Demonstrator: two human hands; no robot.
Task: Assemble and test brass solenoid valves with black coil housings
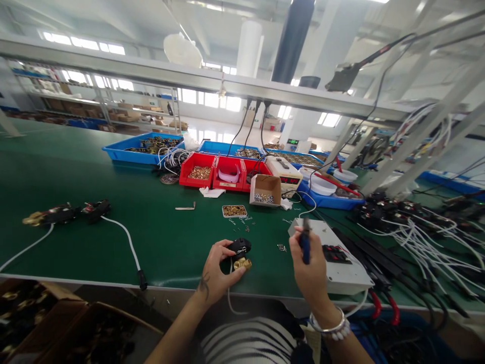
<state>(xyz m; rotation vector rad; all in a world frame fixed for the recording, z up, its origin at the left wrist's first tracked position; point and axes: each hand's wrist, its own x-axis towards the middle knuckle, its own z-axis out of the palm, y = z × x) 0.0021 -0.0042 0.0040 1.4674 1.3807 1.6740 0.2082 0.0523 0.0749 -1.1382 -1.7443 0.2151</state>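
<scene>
**Valve in Left Hand, Tool in Right**

The left hand [217, 270] pinches a valve [241, 247] near the front edge of the green bench [162, 242], fingers on its black top, thumb at the brass body. Whether the valve touches the bench I cannot tell. A white cable [232, 303] hangs below it.

The right hand [310, 268], wearing a bracelet [333, 328], has its fingers curled around a dark blue tool [304, 242] (its tip is too blurred to make out), just beside a grey box [346, 275].

Between the hands and a little beyond lie some screws [281, 247]. Farther back sit a small tray [234, 217] of brass bits, a carton [271, 183] and red bins [229, 186]. A hex key [185, 208] lies left of the tray.
</scene>
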